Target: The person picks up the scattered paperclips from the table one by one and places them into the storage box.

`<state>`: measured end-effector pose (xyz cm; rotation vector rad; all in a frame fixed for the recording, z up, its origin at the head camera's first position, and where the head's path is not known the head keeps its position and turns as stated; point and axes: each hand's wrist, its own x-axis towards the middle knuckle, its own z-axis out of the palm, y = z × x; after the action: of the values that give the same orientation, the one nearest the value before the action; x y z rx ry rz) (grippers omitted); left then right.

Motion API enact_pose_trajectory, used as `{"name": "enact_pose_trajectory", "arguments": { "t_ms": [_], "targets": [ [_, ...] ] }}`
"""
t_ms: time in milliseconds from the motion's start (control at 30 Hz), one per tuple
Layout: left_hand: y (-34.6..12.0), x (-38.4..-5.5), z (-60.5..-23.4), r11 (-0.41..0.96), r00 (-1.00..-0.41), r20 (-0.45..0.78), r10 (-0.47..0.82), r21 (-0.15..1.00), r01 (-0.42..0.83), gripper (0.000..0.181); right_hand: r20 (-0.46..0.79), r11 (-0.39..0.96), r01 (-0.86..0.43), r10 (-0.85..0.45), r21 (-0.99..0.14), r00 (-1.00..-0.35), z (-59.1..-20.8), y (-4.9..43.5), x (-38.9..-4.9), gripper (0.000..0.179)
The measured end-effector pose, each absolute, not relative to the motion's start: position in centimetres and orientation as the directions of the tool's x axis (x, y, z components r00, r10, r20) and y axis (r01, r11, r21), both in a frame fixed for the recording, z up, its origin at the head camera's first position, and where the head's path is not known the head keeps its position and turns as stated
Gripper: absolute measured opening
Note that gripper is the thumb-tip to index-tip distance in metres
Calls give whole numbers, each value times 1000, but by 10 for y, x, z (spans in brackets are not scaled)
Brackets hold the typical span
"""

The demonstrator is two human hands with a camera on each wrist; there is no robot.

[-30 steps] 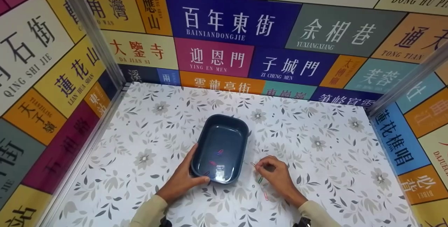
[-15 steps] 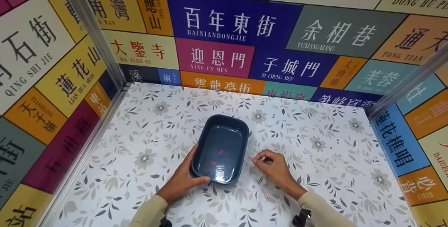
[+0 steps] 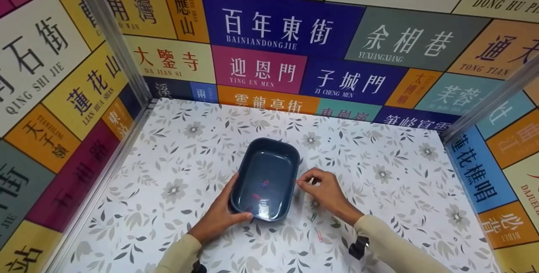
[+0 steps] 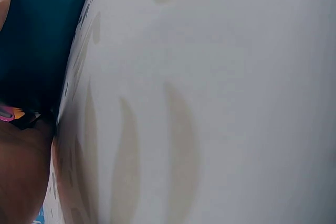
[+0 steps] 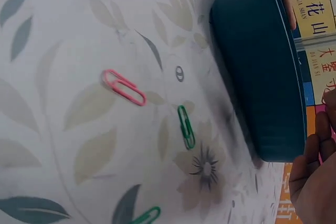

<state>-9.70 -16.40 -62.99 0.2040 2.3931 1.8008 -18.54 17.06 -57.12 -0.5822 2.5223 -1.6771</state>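
Observation:
A dark blue rectangular dish (image 3: pixel 269 167) stands on the table, with several pink, red and blue paper clips (image 3: pixel 256 196) lying inside. My left hand (image 3: pixel 219 217) holds its near left corner, thumb at the near rim and fingers along the left wall. Between thumb and forefinger, my right hand (image 3: pixel 326 191) pinches a reddish paper clip (image 3: pixel 296 181) at the dish's right rim. On the table below that hand lie a green paper clip (image 5: pixel 186 128) and a pink one (image 5: pixel 124 86). A second green paper clip (image 5: pixel 147 216) shows at the lower edge of the right wrist view.
The table (image 3: pixel 177 146) has a white covering with printed grey leaves and flowers. Colourful panels with street names (image 3: pixel 278 24) close off the back and both sides. Metal posts (image 3: pixel 120 41) stand at the corners.
My right hand has moved up and left with the pinched paper clip, from beside the dish to its right rim. The left hand and dish have stayed put.

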Motion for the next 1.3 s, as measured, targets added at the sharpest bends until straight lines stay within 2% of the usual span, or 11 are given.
{"name": "enact_pose_trajectory", "arguments": {
  "t_ms": [300, 533, 833, 1300],
  "targets": [
    [-164, -96, -630, 270, -981, -39, 188, 963, 13, 128, 176, 371, -319, -371, -872, -912, -564, 162, -199, 3],
    [-165, -96, -630, 255, -981, -51, 185, 967, -2, 129, 160, 430, -355, -427, -830, -890, -555, 154, -206, 10],
    [-164, -96, -633, 261, -983, -41, 180, 965, 7, 131, 141, 458, -370, -459, -809, -877, -548, 144, -216, 8],
    [-164, -98, -632, 256, -981, -29, 193, 966, 22, 128, 100, 482, -431, -571, -763, -815, -537, 132, -232, 9]
  ]
}}
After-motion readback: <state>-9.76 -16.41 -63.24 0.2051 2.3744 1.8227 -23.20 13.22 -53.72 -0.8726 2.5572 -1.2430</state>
